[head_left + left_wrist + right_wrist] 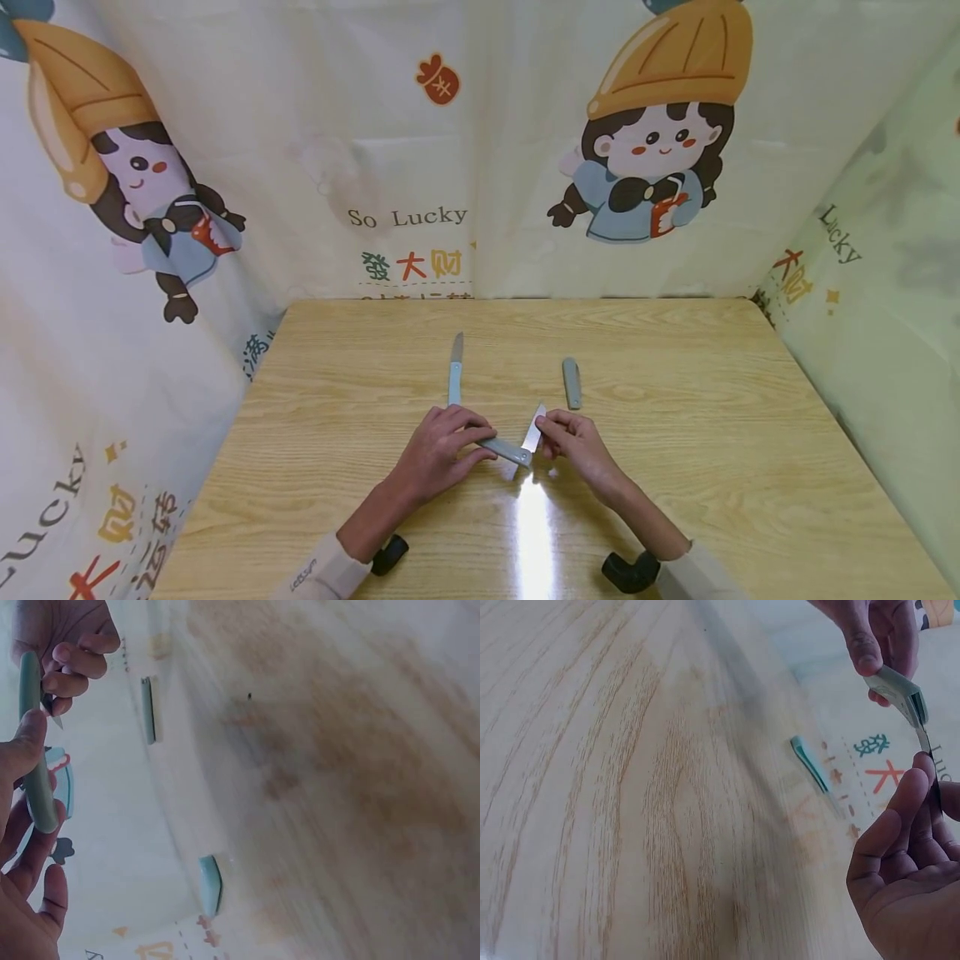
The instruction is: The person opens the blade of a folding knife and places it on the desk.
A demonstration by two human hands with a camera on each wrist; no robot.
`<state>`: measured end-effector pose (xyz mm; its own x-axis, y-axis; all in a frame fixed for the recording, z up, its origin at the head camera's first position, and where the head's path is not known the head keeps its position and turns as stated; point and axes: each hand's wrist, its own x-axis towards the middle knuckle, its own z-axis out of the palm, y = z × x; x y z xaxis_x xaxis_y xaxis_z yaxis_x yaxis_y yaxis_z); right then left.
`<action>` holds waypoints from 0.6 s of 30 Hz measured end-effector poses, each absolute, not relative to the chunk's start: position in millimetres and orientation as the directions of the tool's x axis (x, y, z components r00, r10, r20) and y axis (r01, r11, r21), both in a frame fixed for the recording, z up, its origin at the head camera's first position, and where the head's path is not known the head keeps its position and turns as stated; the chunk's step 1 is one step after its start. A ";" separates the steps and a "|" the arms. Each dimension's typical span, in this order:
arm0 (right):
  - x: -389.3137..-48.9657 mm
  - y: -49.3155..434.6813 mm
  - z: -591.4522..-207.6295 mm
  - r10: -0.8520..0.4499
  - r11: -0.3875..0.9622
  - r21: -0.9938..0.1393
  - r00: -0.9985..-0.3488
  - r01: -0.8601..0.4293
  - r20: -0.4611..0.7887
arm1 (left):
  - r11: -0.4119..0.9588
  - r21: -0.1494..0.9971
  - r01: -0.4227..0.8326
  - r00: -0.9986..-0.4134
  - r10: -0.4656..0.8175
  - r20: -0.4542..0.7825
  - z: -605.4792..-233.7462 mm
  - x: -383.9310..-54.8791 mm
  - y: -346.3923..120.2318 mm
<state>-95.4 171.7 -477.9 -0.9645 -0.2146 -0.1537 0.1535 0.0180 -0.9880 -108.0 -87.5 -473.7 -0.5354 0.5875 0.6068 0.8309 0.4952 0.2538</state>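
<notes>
My left hand (pixel 438 450) grips the grey-green handle of a folding knife (pixel 510 452) above the table. The knife's blade is swung out at an angle to the handle. Thumb and fingers of my right hand (pixel 576 450) pinch that blade, seen edge-on in the right wrist view beyond the handle (pixel 896 691). Just past my left hand lies a second folding knife (pixel 455 371), unfolded, with a light blue handle and its blade pointing away. A third folding knife (pixel 572 383), grey-green and folded, lies beyond my right hand.
All this is over a wood-grain table (pixel 337 358). A printed cloth (pixel 525 150) with cartoon figures hangs behind the table and at both sides. Bright light reflects off the tabletop in front of the hands.
</notes>
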 end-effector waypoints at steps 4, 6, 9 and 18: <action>-95.3 172.4 -477.5 -0.216 0.008 -0.989 -0.966 0.147 -0.145 | 0.487 0.238 0.840 -0.511 0.564 0.649 -476.7 -107.8 -87.8; -95.2 172.6 -477.5 -0.215 0.003 -0.989 -0.966 0.145 -0.142 | 0.483 0.238 0.843 -0.504 0.551 0.665 -478.6 -107.4 -88.2; -94.8 173.0 -477.3 -0.213 -0.001 -0.990 -0.967 0.144 -0.141 | 0.482 0.245 0.841 -0.504 0.534 0.679 -481.3 -106.6 -88.9; -94.6 174.3 -479.6 -0.196 0.008 -0.989 -0.969 0.149 -0.148 | 0.506 0.283 0.815 -0.542 0.490 0.682 -485.1 -103.2 -89.2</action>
<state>-94.6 174.3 -479.6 -0.9694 -0.1959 -0.1481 0.1494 0.0085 -0.9887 -103.2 -89.2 -485.1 -0.5420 0.4905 0.6824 0.8146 0.5061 0.2833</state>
